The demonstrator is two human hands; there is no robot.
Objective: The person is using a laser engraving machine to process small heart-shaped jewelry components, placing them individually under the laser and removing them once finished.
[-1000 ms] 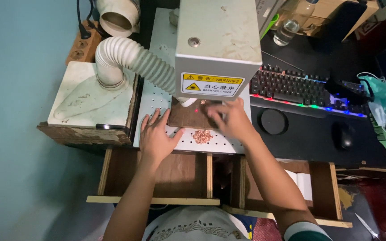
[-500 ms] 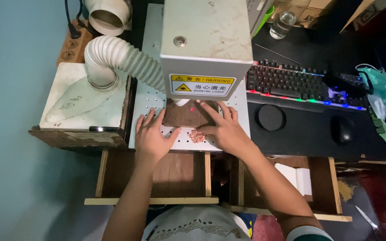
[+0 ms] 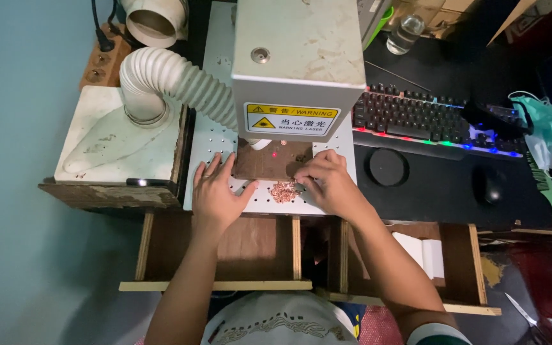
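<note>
Hands: left (image 3: 217,191) stays flat, empty | right (image 3: 328,182) now pinching copper bits (image 3: 283,190)

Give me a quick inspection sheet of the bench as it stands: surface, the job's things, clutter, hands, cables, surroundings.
Surface: white perforated work plate under the grey laser machine head; bare in places.
Job's things: brown plate under the head with a red light dot on it; small pile of copper-coloured pieces at its front edge.
Clutter: glass bottle, face mask, round black disc, scissors.
Hands: left hand flat on the work plate beside the brown plate, empty; right hand with fingertips at the copper pile, grip unclear.
Cables: black leads at top left.
Surroundings: white ribbed hose, lit keyboard, mouse, open wooden drawers.
</note>
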